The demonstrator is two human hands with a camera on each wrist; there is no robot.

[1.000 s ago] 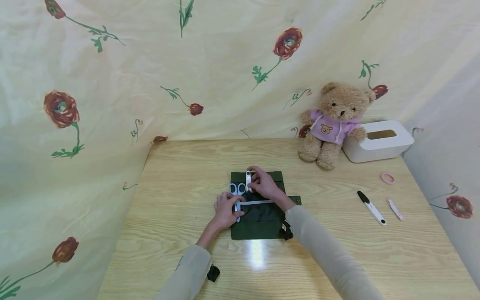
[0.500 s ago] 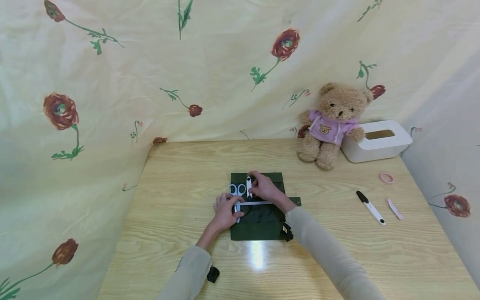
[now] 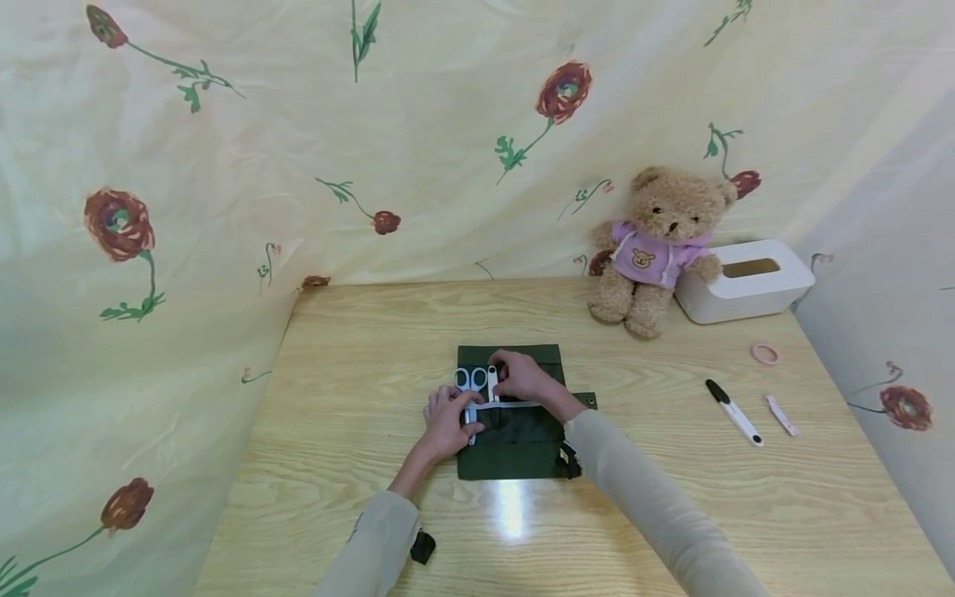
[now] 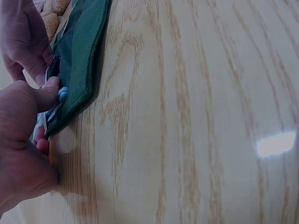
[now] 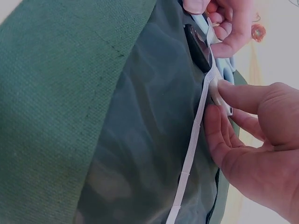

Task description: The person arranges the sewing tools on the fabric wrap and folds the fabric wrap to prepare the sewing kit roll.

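A dark green fabric tool roll point(image 3: 511, 464) lies unfolded on the table, with a white elastic band point(image 5: 192, 144) across it. Light blue-grey scissors point(image 3: 470, 379) sit under the band at its left side. My left hand point(image 3: 446, 421) holds the scissors and band there, thumb and index finger on either side of the blades. Beside them my right hand point(image 3: 524, 377) pinches a slim white-handled tool point(image 3: 492, 382) near its handle end. The tool's black end point(image 5: 197, 49) passes beneath the band; its exact kind is unclear.
To the right lie a black-and-white tool point(image 3: 734, 413), a small pink-and-white strip point(image 3: 781, 415) and a pink ring point(image 3: 765, 354). A teddy bear point(image 3: 656, 253) sits at the back right against a white tissue box point(image 3: 761, 294). Floral cloth surrounds the table point(image 3: 358, 356).
My right hand has slid the white-handled tool down toward me, so its black end now lies under the band. My left hand stays on the scissors.
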